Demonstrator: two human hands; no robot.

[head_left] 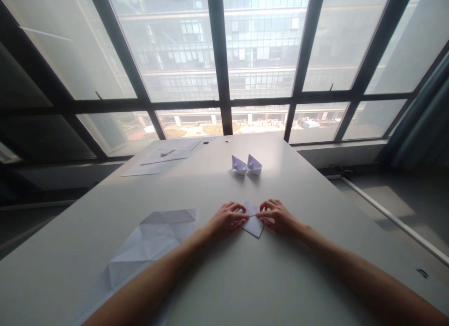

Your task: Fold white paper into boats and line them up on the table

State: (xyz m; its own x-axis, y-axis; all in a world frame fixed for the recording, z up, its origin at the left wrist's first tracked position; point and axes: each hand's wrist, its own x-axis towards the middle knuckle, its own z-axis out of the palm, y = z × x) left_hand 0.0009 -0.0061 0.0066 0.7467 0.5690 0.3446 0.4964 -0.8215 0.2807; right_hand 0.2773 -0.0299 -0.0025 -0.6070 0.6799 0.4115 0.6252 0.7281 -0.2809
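Note:
A small folded piece of white paper [253, 227] lies on the table between my hands, one corner pointing toward me. My left hand [229, 217] pinches its left side, fingers curled and fingertips at the middle crease. From the other side my right hand [277, 216] grips the right part the same way. The fingertips of both hands nearly meet over the paper and cover part of it. Beyond them stand two folded paper boats [239, 166], side by side and touching or almost so.
A large creased sheet of paper [150, 242] lies left of my left forearm, partly behind it. Flat white sheets [154, 160] with a small pale object [167, 153] on top rest at the table's far left. Tall windows [259, 50] rise past the table's [298, 185] far edge.

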